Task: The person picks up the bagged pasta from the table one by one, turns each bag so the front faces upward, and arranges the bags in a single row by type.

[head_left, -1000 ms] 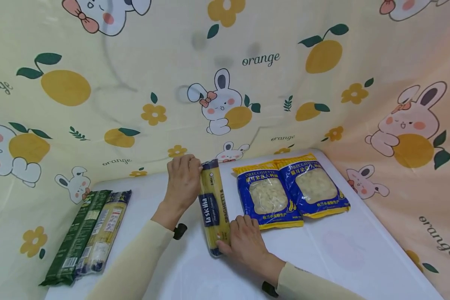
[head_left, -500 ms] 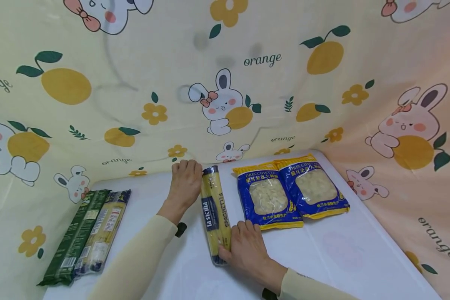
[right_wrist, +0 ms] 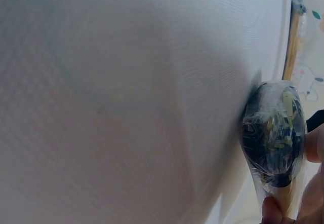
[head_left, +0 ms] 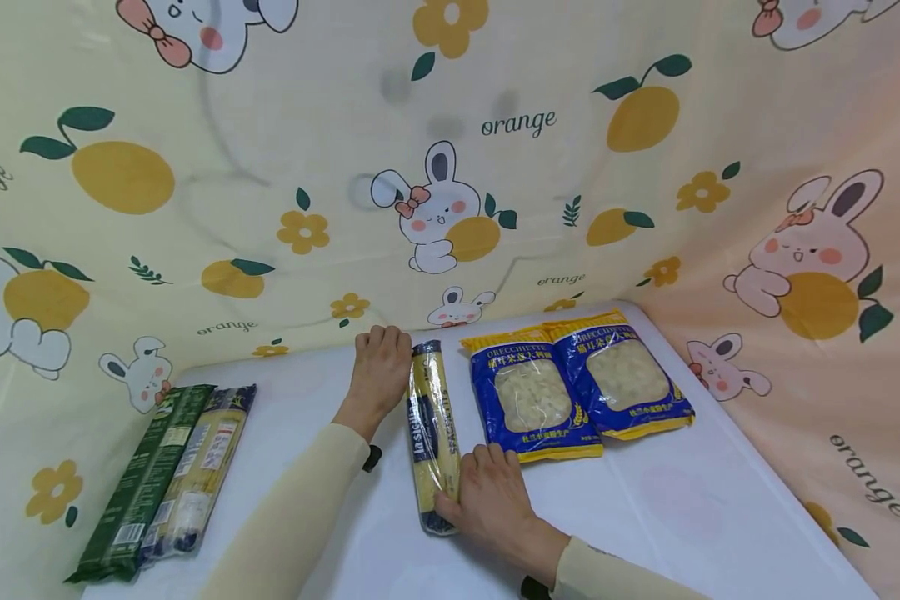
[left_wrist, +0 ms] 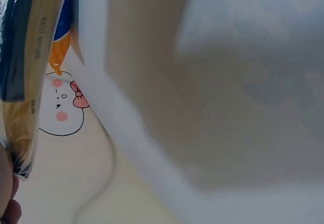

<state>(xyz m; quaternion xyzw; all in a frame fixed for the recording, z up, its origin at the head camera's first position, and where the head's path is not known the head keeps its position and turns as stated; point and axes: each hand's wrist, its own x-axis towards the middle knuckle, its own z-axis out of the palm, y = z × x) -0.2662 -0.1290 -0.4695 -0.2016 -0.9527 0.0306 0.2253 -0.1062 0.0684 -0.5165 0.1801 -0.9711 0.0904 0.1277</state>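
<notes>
A clear pack of spaghetti (head_left: 433, 437) with a dark blue label stands lengthwise between my hands, over the middle of the white table. My left hand (head_left: 378, 375) grips its far end from the left; in the left wrist view, curled fingertips (left_wrist: 12, 211) show at that end of the pack (left_wrist: 25, 72). Near the other end, my right hand (head_left: 491, 500) holds it from the right, thumb over the top face. The right wrist view shows the wrapped near end (right_wrist: 273, 133) between thumb and fingers. Whether the pack touches the table cannot be told.
Two blue-and-yellow orecchiette bags (head_left: 528, 396) (head_left: 630, 375) lie overlapping to the right. On the left, a green pack (head_left: 146, 479) and a clear pasta pack (head_left: 202, 471) lie side by side. A rabbit-and-orange printed cloth (head_left: 307, 125) hangs behind the white table (head_left: 645, 533).
The spaghetti pack has come slightly nearer and turned a little about its length, its label now facing more left. My left hand moved with it, nearer and rightward. The other packs have stayed put.
</notes>
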